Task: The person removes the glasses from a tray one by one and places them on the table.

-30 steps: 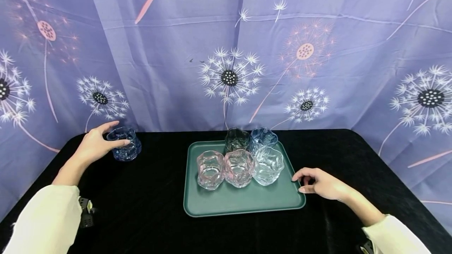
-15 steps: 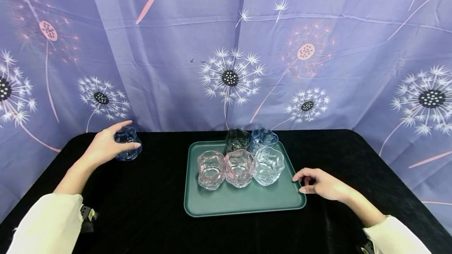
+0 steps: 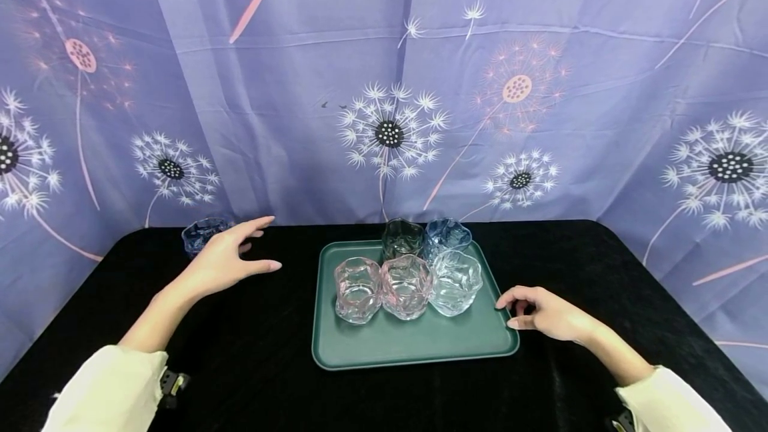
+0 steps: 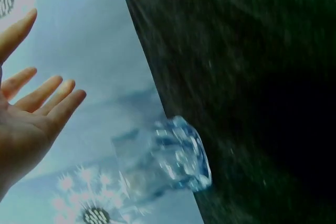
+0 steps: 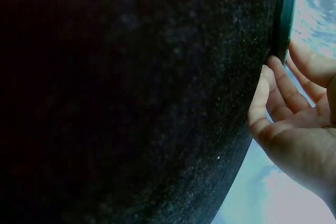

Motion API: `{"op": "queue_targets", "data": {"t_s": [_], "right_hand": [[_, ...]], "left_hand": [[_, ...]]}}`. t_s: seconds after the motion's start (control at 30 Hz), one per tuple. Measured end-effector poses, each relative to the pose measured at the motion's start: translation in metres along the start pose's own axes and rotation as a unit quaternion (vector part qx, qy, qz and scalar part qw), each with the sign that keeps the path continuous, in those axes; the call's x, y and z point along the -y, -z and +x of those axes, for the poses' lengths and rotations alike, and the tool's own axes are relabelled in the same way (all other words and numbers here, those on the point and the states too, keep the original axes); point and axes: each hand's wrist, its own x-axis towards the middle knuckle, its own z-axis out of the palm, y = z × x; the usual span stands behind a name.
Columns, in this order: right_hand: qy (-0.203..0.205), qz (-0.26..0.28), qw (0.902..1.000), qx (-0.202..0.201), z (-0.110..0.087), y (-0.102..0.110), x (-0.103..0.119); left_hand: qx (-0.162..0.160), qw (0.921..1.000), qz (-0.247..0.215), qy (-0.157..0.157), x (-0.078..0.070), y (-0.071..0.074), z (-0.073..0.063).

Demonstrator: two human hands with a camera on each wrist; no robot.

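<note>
Lilac dandelion-printed fabric (image 3: 300, 119) backs a black table (image 3: 258, 365). Left of centre, the left hand (image 3: 219, 262) grips nothing, its thumb and fingers spread, apart from a wavy blue glass tumbler (image 3: 198, 235) upright near the table's far left corner. Right of centre, the right hand (image 3: 534, 312) pinches the rim of a rectangular green tray (image 3: 414, 345), probably to steady it. Two pale pink tumblers (image 3: 358, 291), a clear tumbler (image 3: 457, 285), a dark grey tumbler (image 3: 403, 239) and a second blue tumbler (image 3: 448, 235) cluster toward its back, presumably to save space.
</note>
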Motion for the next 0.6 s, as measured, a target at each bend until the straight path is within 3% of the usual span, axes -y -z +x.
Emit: {"op": "queue_targets", "data": {"t_s": [0.17,0.3,0.6], "right_hand": [[0.015,-0.003,0.9999,-0.001,0.000,-0.001,0.000],[-0.014,-0.008,0.9999,-0.003,0.000,-0.001,0.004],[-0.014,-0.001,0.9999,-0.003,0.000,-0.001,0.006]], "left_hand": [[0.012,0.9994,-0.012,-0.029,-0.010,-0.019,0.003],[0.031,0.9981,-0.020,-0.049,-0.018,-0.032,0.004],[0.077,0.9935,-0.052,-0.066,-0.033,-0.060,0.007]]}}
